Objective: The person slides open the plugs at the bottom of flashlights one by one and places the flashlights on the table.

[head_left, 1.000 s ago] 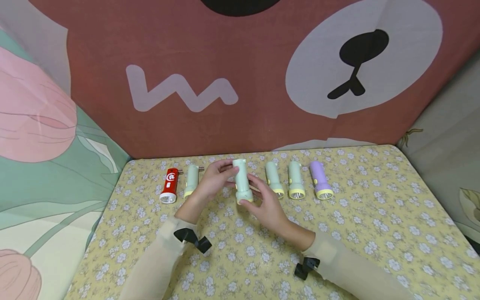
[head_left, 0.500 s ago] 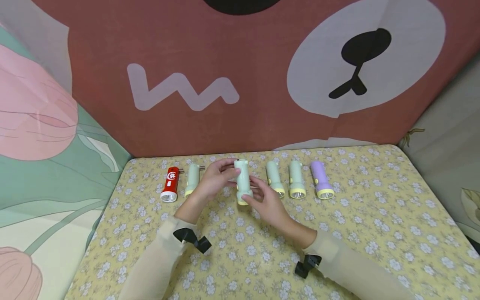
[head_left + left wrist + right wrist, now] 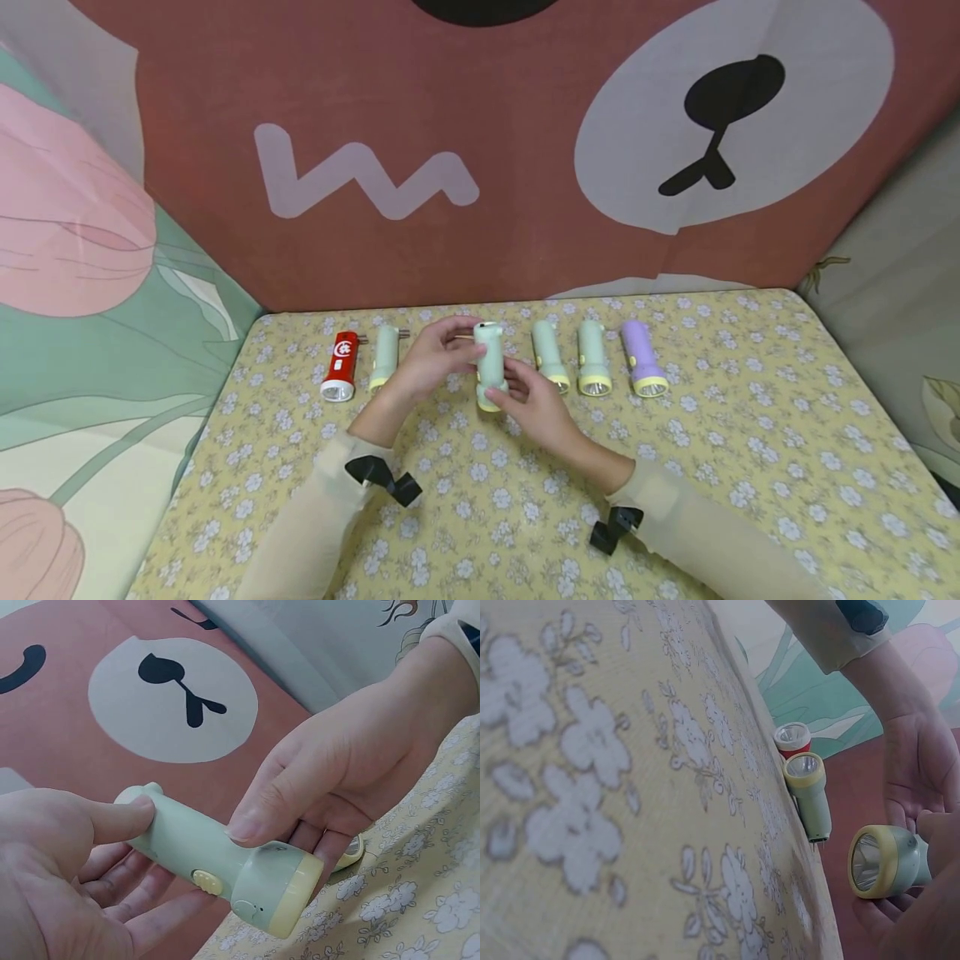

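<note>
A mint green flashlight (image 3: 491, 362) with a yellow lens ring is held above the table by both hands. My left hand (image 3: 435, 358) grips its tail end, thumb on top and fingers beneath, as the left wrist view shows. Around the head end, my right hand (image 3: 534, 408) pinches with its thumb above and fingers behind. A yellow switch (image 3: 208, 882) shows on the body, near the left fingertips. In the right wrist view the lens (image 3: 867, 862) faces the camera.
On the flowered tablecloth (image 3: 480, 517), a red flashlight (image 3: 342, 362) and a green one (image 3: 386, 357) lie at left. Two green flashlights (image 3: 551, 354) (image 3: 592, 354) and a purple one (image 3: 641, 354) lie at right. A fabric wall (image 3: 517, 250) rises behind the table.
Both hands have shifted the flashlight slightly right, and its tail end has tipped a little toward the camera. The right thumb has moved farther onto its head. The other flashlights lie unmoved.
</note>
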A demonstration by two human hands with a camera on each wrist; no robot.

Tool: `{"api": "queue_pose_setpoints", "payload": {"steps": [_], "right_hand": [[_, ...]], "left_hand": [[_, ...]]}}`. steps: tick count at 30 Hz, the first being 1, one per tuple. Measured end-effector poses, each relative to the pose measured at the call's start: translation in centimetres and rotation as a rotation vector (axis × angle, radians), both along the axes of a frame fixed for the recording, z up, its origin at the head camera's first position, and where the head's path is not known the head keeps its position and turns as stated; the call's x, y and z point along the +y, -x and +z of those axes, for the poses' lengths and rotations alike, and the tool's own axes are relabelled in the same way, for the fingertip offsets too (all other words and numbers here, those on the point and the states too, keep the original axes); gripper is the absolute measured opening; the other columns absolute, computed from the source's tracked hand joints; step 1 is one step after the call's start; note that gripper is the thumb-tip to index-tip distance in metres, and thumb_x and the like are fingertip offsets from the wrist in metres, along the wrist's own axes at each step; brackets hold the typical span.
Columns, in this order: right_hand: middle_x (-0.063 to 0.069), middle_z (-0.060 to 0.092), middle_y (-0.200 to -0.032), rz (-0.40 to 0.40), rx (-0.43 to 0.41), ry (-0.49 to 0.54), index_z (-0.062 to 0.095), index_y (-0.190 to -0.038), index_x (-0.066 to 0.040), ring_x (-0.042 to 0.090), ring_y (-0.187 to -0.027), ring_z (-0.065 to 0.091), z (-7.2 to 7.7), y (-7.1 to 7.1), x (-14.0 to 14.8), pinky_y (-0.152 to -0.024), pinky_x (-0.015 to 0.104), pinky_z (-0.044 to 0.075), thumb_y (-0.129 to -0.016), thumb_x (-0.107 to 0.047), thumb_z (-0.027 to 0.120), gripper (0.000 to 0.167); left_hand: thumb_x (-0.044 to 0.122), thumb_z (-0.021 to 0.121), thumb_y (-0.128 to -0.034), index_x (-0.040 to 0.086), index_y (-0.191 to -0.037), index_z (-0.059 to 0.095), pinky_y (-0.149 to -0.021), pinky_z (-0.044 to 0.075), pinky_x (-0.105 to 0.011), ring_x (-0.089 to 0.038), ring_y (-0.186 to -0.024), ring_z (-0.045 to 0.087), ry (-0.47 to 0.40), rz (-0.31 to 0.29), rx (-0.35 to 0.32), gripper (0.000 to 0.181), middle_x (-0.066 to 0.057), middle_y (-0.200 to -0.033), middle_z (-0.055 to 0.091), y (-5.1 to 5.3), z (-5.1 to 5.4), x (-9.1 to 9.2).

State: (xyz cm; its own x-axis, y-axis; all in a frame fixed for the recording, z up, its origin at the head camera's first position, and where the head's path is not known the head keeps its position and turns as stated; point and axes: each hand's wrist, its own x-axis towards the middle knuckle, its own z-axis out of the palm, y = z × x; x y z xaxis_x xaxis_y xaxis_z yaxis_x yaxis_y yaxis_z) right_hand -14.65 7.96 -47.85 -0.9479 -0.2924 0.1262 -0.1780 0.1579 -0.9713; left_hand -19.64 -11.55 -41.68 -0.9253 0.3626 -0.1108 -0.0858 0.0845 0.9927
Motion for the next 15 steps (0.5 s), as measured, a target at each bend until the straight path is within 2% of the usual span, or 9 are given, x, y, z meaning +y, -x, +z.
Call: {"api": "queue_pose_setpoints", "payload": {"steps": [6,8,15], "right_hand": [[0.017,0.059,-0.139,-0.013,0.006,0.007,0.051,-0.146,-0.001,0.031,-0.123,0.061,-0.1,0.16,0.0,-0.1,0.03,0.053,-0.097,-0.016,0.072,0.055],[0.017,0.061,-0.137,-0.016,0.006,0.016,0.053,-0.144,-0.001,0.031,-0.123,0.062,-0.17,0.25,0.03,-0.099,0.03,0.053,-0.097,-0.014,0.072,0.053],[0.014,0.066,-0.128,-0.028,0.014,0.023,0.064,-0.13,0.0,0.029,-0.119,0.065,-0.23,0.36,0.12,-0.097,0.028,0.054,-0.094,-0.009,0.075,0.039]], "left_hand": [[0.002,0.067,-0.0976,0.003,-0.141,0.055,-0.098,0.052,-0.059,-0.031,-0.12,0.061,-0.01,-0.028,0.033,0.045,-0.017,-0.133,0.059,-0.23,0.22,-0.22],[0.002,0.068,-0.0965,0.003,-0.139,0.056,-0.098,0.051,-0.06,-0.032,-0.12,0.06,-0.007,-0.046,0.055,0.044,-0.016,-0.132,0.061,-0.31,0.18,-0.34],[0.003,0.072,-0.0945,0.004,-0.133,0.061,-0.092,0.057,-0.041,-0.038,-0.122,0.058,0.04,-0.094,0.158,0.04,-0.012,-0.127,0.065,-0.5,-0.01,-0.61]]}}
